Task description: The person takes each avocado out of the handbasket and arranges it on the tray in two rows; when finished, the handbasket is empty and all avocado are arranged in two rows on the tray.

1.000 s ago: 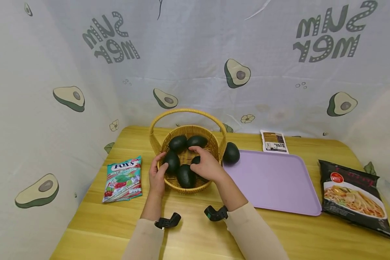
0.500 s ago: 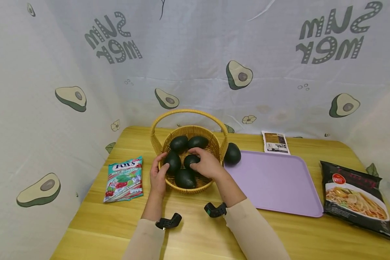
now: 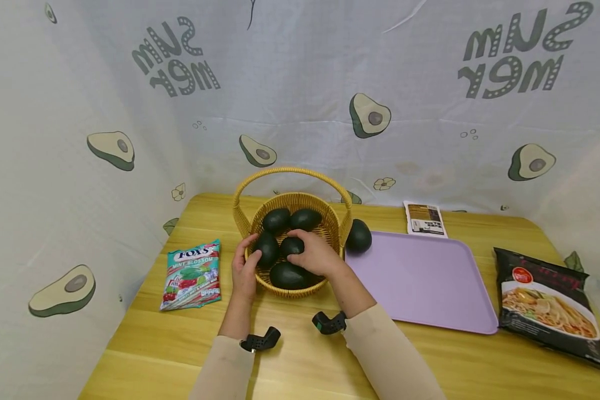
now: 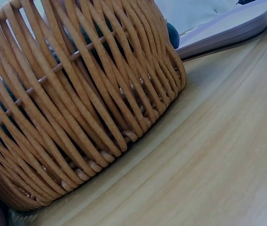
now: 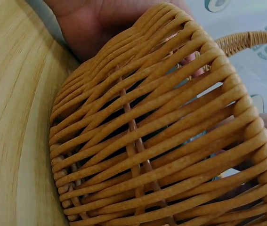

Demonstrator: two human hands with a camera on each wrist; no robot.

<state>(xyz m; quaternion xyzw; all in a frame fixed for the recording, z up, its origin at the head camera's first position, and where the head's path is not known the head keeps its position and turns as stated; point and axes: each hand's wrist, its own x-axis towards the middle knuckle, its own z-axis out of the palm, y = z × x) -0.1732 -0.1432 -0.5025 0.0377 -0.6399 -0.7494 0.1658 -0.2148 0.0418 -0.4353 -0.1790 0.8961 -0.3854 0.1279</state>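
A yellow wicker basket [image 3: 330, 214] with a tall handle stands on the table, holding several dark green avocados. My left hand [image 3: 243, 271] grips its left rim, the thumb reaching over the edge beside an avocado [image 3: 267, 250]. My right hand [image 3: 316, 254] reaches inside and holds a middle avocado [image 3: 292, 246] between thumb and fingers. In front of that, another avocado [image 3: 290, 276] lies sideways, its right end under the right hand. Two more, a back-left avocado [image 3: 276, 220] and a back-right avocado [image 3: 306, 219], rest along the far wall. In both wrist views the basket's weave hides most of the contents.
One avocado [image 3: 359, 236] sits outside the basket, at the left corner of a lilac tray [image 3: 425, 278]. A mint candy bag [image 3: 190, 276] lies left. A small white packet [image 3: 425, 219] is behind the tray, and a black noodle bag [image 3: 550, 308] lies right of it.
My right hand has drawn the middle avocado leftward, bringing it into fuller view. The front avocado now shows lying lengthwise. My left hand keeps its place at the rim.
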